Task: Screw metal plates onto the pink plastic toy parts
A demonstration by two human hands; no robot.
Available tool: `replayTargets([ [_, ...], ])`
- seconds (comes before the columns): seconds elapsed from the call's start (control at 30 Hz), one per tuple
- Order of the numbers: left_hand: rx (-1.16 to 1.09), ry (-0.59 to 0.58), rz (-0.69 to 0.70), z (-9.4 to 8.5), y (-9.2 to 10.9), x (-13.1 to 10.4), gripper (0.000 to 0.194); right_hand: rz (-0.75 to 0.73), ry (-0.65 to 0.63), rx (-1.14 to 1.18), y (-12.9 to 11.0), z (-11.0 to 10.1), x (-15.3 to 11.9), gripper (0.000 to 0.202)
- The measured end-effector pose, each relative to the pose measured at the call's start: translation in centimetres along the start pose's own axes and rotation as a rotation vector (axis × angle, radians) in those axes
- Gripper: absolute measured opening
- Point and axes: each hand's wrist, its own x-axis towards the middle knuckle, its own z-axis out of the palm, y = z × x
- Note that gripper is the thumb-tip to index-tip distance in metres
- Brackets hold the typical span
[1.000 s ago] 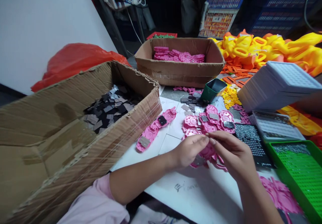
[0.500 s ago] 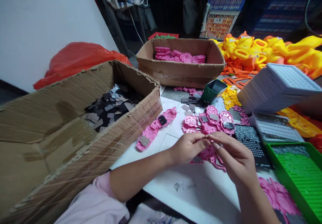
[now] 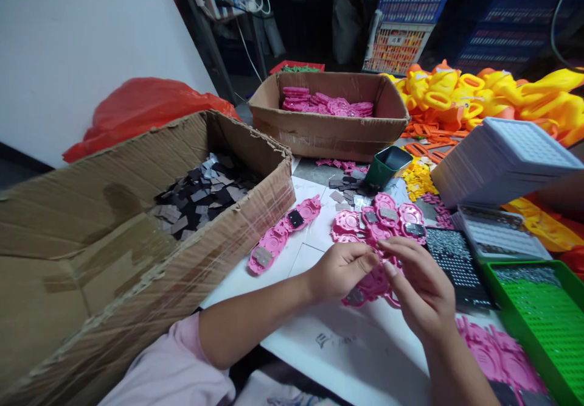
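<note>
At the desk's left edge sits your torn cardboard box of dark foam squares (image 3: 201, 193). Near the desk's (image 3: 347, 357) front middle, your left hand (image 3: 340, 270) and right hand (image 3: 420, 287) both pinch the pink moulded plastic piece (image 3: 371, 284). The green perforated plastic tray (image 3: 542, 308) lies at the right edge.

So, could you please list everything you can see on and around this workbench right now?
large cardboard box: one, brown, left, holding dark grey square chips
smaller cardboard box: one, brown, far centre, holding pink parts
pink plastic piece: one, held between both hands
pink strip: one, on the white table, beside the large box
pink pieces: several, just beyond the hands
green cup: one, tipped, centre
white trays: one stack, right
green tray: one, near right
yellow toys: many, far right
red bag: one, left rear
left hand: on the pink plastic piece
right hand: on the same piece
</note>
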Motion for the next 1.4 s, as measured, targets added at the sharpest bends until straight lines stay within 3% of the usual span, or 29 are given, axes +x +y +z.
replayTargets([
  [0.13,-0.202,-0.012,-0.09,0.4,-0.1,-0.1,0.053,0.062,0.023,0.051,0.4,-0.3,-0.4,0.029],
  [0.27,-0.391,-0.036,-0.184,0.9,-0.1,-0.2,0.054,0.03,0.111,-0.171,1.3,-0.4,0.1,0.024],
  [0.43,-0.598,-0.275,-0.314,1.1,0.0,-0.6,0.056,0.056,0.075,-0.386,1.4,0.2,3.7,0.025],
  [0.53,-0.674,-0.342,-0.327,1.0,0.0,-0.8,0.055,0.09,-0.057,-0.526,1.3,1.2,7.6,0.025],
  [0.67,-0.734,-0.245,-0.329,1.1,0.3,-1.0,0.049,0.143,-0.381,-0.722,2.0,3.7,13.7,0.03],
  [0.77,-0.727,-0.185,-0.294,1.2,0.7,-1.1,0.047,0.197,-0.541,-0.879,3.7,5.8,17.6,0.031],
  [0.9,-0.753,-0.267,-0.278,1.3,0.2,-0.9,0.036,0.303,-0.674,-1.072,6.7,7.7,20.6,0.032],
  [1.1,-0.72,-0.308,-0.331,1.7,-1.6,-0.7,0.048,0.44,-0.734,-1.283,8.8,9.6,21.4,0.038],
  [1.27,-0.676,-0.363,-0.28,2.0,-1.7,-0.7,0.056,0.409,-0.729,-1.322,9.6,10.1,21.2,0.039],
  [1.4,-0.69,-0.349,-0.317,2.0,-1.7,-0.7,0.057,0.367,-0.77,-1.294,10.8,9.8,21.3,0.039],
])
